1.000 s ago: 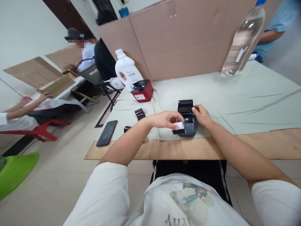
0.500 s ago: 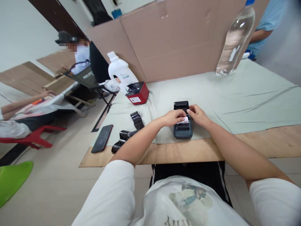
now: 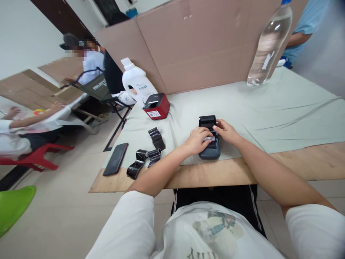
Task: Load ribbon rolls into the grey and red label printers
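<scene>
A small black portable printer lies on the cloth near the table's front edge, its lid raised at the far end. My left hand reaches over its left side, fingers curled down into the open compartment on a small pale roll, mostly covered by the fingers. My right hand grips the printer's right side near the hinge, thumb on top. Left of my forearm lie curled strips of shiny black ribbon and a second black ribbon piece.
A dark phone lies at the table's left edge. Behind it stand a red and black box-shaped device and a white jug. A clear water bottle stands against the cardboard screen. Other people sit beyond, left and right.
My left hand has turned and pressed lower into the printer, so the pale roll now sits down in the compartment. My right hand stays at the printer's side.
</scene>
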`<state>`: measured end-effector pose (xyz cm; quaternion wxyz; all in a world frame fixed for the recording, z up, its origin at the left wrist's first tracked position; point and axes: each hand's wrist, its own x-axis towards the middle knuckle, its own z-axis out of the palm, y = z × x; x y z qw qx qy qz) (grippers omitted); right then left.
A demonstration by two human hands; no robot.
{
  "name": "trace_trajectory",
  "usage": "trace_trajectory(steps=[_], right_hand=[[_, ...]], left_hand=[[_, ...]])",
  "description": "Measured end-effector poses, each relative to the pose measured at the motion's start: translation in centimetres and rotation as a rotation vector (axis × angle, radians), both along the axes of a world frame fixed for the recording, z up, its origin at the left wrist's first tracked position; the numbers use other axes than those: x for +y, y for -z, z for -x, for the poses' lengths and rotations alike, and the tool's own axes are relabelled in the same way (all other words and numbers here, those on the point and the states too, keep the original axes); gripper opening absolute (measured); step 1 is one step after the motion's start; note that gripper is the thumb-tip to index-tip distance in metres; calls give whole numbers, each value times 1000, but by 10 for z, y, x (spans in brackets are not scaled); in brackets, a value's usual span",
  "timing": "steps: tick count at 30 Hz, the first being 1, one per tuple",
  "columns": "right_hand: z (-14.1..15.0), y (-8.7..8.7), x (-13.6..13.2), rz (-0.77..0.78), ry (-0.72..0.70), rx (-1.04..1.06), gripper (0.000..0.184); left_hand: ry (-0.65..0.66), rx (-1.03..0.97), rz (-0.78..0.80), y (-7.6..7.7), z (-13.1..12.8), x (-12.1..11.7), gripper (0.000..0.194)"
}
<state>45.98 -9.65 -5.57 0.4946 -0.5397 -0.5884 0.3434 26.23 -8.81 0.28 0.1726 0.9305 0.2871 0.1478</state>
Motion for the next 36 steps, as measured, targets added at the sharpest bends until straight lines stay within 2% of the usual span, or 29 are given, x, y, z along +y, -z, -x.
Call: trace_trajectory(steps=[4,8,13,15,18,20,23,26,29,32,36], right_hand=[[2,-9,-5,12,-24,116,63],[0,-13,-7,39,-15,128,64],[-4,-13,-4,109,-22,-119,57],[-5,-15,-6,122,-35,-266,51],[-6,-22,-10,115,-158,-461,48],[-6,-24,-13,121,-203,-501,47],[-5,-24,-16,150,-172,-379,49],[-3,-22,-17,152,-190,-197,54],[-1,-23,-19,139,-229,-77,56],[0,-27,-22,212,-278,-66,58],[2,-32,-27,299,-342,-89,58]], left_hand=[[-113,-123,-140,6,9,-17,37],[-189,-188,-289,11,13,-26,46],[-186,-236,-268,17,15,-23,55],[-194,-250,-206,20,16,-20,59],[-196,-287,-85,27,18,-14,66],[-200,-338,23,33,19,-7,69],[-242,-451,256,43,20,2,68],[-305,-565,562,48,20,8,70],[-261,-626,811,46,20,8,73],[-212,-637,913,42,19,6,67],[-210,-665,975,38,19,4,62]])
